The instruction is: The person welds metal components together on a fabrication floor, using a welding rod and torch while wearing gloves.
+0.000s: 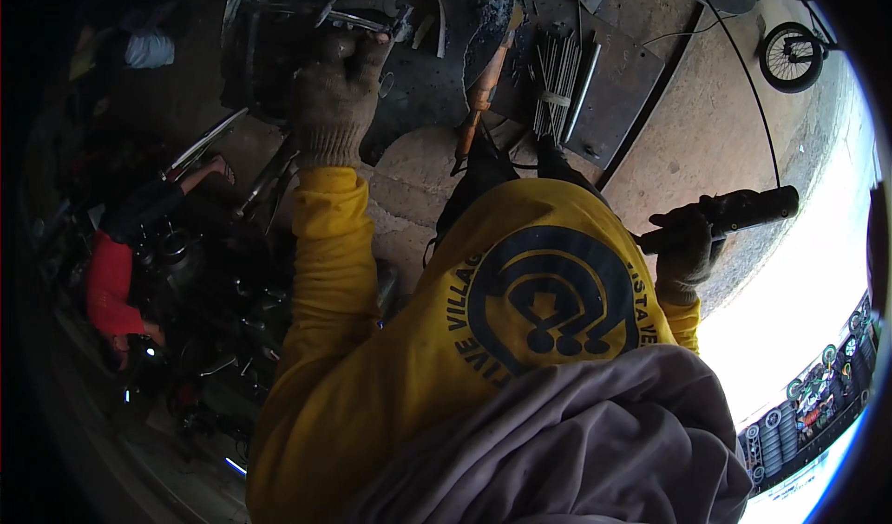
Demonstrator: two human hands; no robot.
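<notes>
My left hand (334,97), in a brown knitted glove with one bare fingertip showing, is closed at the edge of a dark metal work surface (418,106). Its fingers curl beside a thin metal rod (325,15); what they hold, if anything, is hidden. An open-ended wrench (383,4) lies just beyond them. Off to the right, my gloved right hand (686,245) grips a black corded power tool (748,211) with a cylindrical body. The tool's working end is not visible. Its black cable (751,83) runs up from the outer end.
An orange-handled tool (488,78) lies ahead, beside a tied bundle of thin rods (556,78) and a metal tube (583,94). A curved metal strip (439,22) rests nearby. At left, a person in red (111,282) bends near dark clutter. A small wheel (790,57) stands far right.
</notes>
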